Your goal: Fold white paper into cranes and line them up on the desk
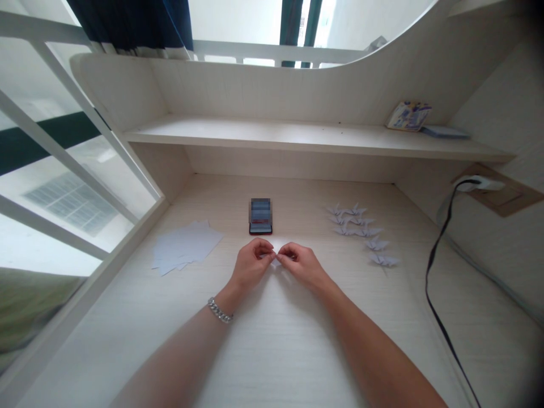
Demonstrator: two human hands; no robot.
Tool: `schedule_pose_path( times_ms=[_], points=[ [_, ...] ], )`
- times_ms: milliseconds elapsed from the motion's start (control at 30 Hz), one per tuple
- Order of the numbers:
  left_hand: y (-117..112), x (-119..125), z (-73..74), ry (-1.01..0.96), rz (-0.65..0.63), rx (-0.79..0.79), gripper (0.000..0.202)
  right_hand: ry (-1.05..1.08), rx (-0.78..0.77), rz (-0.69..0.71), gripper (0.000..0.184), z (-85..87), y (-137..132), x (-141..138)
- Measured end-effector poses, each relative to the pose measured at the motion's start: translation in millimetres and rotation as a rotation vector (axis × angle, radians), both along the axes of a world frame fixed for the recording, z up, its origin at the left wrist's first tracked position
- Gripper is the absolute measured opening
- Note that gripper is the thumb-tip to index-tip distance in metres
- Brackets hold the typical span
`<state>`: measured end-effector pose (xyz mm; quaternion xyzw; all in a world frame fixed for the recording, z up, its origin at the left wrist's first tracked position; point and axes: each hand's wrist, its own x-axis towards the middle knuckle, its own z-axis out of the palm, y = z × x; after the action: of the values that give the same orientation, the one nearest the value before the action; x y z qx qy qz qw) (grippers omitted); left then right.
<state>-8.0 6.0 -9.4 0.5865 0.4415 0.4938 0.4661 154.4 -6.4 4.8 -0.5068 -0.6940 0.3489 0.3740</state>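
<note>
My left hand [251, 262], with a silver chain bracelet at its wrist, pinches a small piece of white folded paper [275, 263] between thumb and fingers. From the other side my right hand [302, 263] pinches the same paper, and the fingertips of both hands almost meet. Most of the paper is hidden by the fingers, so its shape cannot be made out. Just beyond the hands lies a phone [260, 228], its screen lit and blurred. Several white paper cranes [376, 244] stand in rows to the right of my right hand.
A loose pile of white paper sheets [185, 246] lies on the desk [255, 351] at the left. On the right a black cable [429, 272] hangs from a wall socket [505, 190]. Above the desk's back runs a shelf [272, 133] with a small patterned box [408, 116].
</note>
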Motion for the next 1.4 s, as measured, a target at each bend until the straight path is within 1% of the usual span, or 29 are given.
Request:
schedule_pose_path(
  times_ms=[133, 267, 333, 433, 533, 600, 667, 867, 967, 1167, 1300, 1400],
  points=[
    [-1, 1, -1.4, 0.015, -0.032, 0.009, 0.015, -0.065, -0.008, 0.011, 0.012, 2.6, -1, -1],
    [-1, 1, -1.2, -0.007, -0.054, -0.015, 0.016, -0.063, -0.043, 0.025, 0.014, -1.6, 2, 1],
    [0, 0, -0.5, -0.017, -0.049, -0.025, 0.016, -0.013, -0.084, 0.043, 0.017, -4.4, 4, 3],
    [1, -1, 0.6, -0.017, -0.037, -0.027, 0.017, 0.134, -0.174, 0.071, 0.024, -7.4, 6, 4],
    [3, -2, 0.8, -0.020, -0.024, -0.027, 0.018, 0.239, -0.226, 0.040, 0.023, -8.7, 6, 3],
    [4, -3, 0.6, -0.027, -0.019, -0.030, 0.018, 0.226, -0.204, 0.012, 0.019, -8.9, 6, 2],
    [4, -3, 0.4, -0.021, -0.032, -0.034, 0.018, 0.168, -0.158, 0.012, 0.017, -8.8, 5, 1],
    [3, -4, 1.7, 0.023, -0.148, -0.038, 0.014, 0.084, -0.111, 0.061, 0.015, -4.8, 3, 1],
    [3, -5, 2.8, -0.020, -0.174, -0.070, 0.017, 0.085, -0.129, 0.069, 0.014, -3.2, 3, 2],
    [5, -5, 4.3, -0.058, -0.196, -0.144, 0.018, 0.211, -0.237, 0.079, 0.015, -4.3, 5, 5],
    [6, -4, 2.7, -0.080, -0.180, -0.156, 0.024, 0.219, -0.238, 0.083, 0.015, -4.6, 6, 6],
    [5, -4, 2.1, -0.056, -0.153, -0.130, 0.021, 0.220, -0.229, 0.064, 0.016, -4.8, 5, 5]
  ],
)
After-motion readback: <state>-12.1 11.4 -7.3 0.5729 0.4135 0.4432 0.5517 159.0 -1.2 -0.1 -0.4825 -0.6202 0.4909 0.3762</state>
